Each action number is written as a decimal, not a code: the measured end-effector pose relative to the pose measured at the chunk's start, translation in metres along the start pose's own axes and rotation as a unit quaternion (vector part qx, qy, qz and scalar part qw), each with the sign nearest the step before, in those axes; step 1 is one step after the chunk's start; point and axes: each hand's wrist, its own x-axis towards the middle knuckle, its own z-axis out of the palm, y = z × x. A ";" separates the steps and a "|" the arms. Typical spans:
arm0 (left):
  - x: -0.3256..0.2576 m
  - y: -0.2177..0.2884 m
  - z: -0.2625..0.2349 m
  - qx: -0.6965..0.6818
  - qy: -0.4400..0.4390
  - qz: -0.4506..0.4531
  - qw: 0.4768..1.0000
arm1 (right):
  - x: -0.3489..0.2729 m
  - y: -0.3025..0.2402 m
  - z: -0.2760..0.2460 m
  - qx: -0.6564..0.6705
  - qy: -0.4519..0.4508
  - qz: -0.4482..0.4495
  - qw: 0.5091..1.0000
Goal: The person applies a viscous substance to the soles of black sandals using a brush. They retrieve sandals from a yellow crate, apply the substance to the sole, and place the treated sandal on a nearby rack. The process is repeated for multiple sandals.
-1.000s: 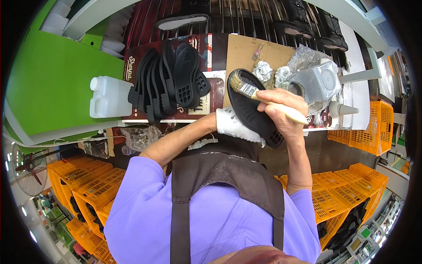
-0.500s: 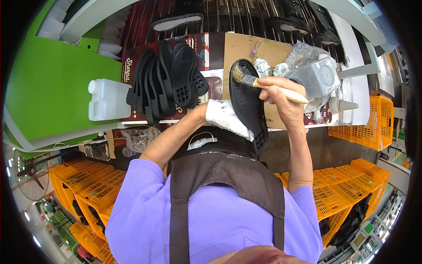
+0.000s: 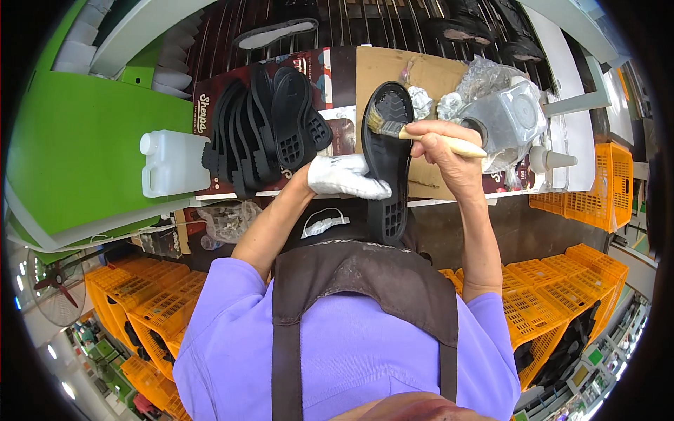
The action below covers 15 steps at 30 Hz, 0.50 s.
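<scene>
A black shoe sole (image 3: pixel 388 165) is upright in front of me, its inner side facing me and its gridded heel end toward my apron. My left hand (image 3: pixel 344 177), in a white glove, grips the sole along its left edge, thumb over the inner side. Bare, my right hand (image 3: pixel 449 156) is closed on a paintbrush (image 3: pixel 465 146) with a pale wooden handle. The bristles touch the left rim of the sole's forepart. Several more black soles (image 3: pixel 291 116) lean together on the table, left of the one I hold.
A white jug (image 3: pixel 179 165) stands at the left, by a green panel (image 3: pixel 91 133). Right of the brush are a clear plastic container (image 3: pixel 516 116), crumpled plastic and a nozzle bottle (image 3: pixel 554 159). Orange crates (image 3: pixel 540 295) flank me. Black shoes (image 3: pixel 460 31) sit on the far rack.
The brush has moved slightly down along the sole's left rim. The sole has tipped more upright, and my gloved hand has shifted left, its fingers now spread against the edge.
</scene>
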 end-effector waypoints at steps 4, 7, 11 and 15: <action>-0.004 -0.008 0.003 -0.187 0.033 0.011 0.982 | -0.001 -0.001 -0.003 0.028 -0.017 0.034 0.999; -0.003 -0.004 0.005 -0.229 0.039 0.046 0.972 | -0.004 0.004 -0.001 0.006 0.006 0.037 0.999; -0.007 -0.005 0.009 -0.301 0.038 0.086 0.949 | -0.007 0.003 0.002 0.017 0.018 0.040 0.999; -0.007 -0.006 0.015 -0.313 0.073 0.124 0.939 | -0.012 0.004 0.007 0.029 0.021 0.040 0.999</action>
